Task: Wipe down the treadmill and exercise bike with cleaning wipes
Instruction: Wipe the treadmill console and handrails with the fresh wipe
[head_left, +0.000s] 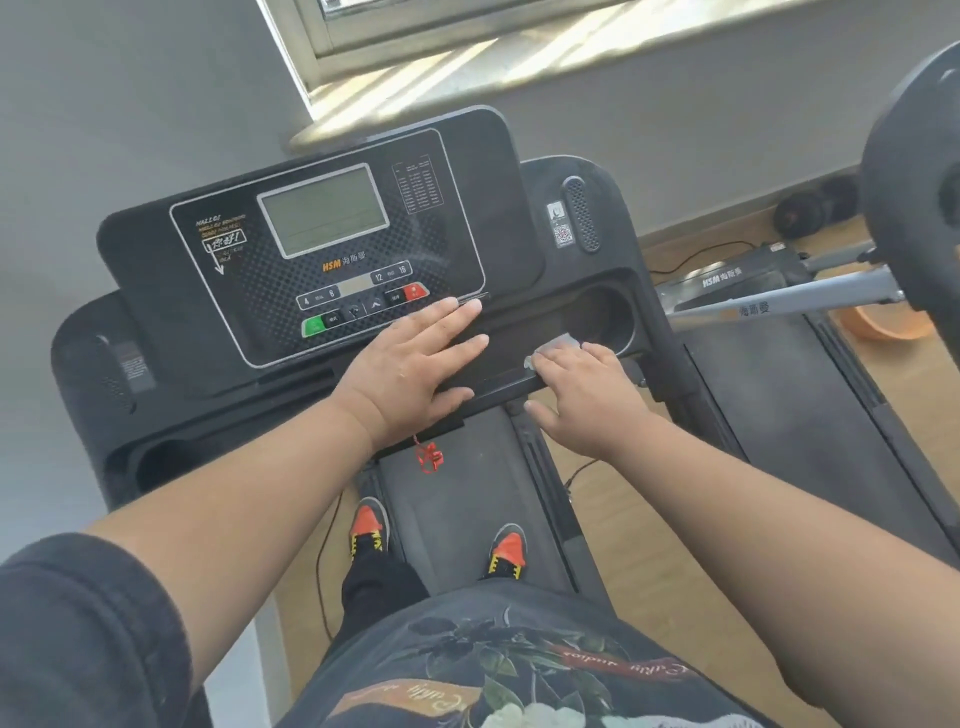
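A dark T-shirt (498, 670) printed with flowers and script fills the bottom of the view, and both bare forearms reach forward from it. The left hand (410, 364) lies flat with its fingers straight, pressing on the lower edge of the treadmill console (291, 249) just right of the button rows, gripping nothing. The right hand (582, 395) has its fingers curled over a crumpled grey cleaning wipe (558, 347), holding it down on the black tray ledge beside the right cup holder (608, 317); only the wipe's far edge shows past the fingertips. The two hands sit near each other but apart.

Below the left wrist a red safety clip (430, 457) hangs over the running belt (467, 499), where two orange and black shoes (506, 553) stand. The console carries a grey display screen (323, 210), and a green button (314, 327) and a red button (414, 292) among its keys.

To the right a second treadmill (779, 395) stands on the wooden floor (649, 545), with a weight plate (914, 192) on a bar above it. A sunlit window sill (519, 57) runs along the top.
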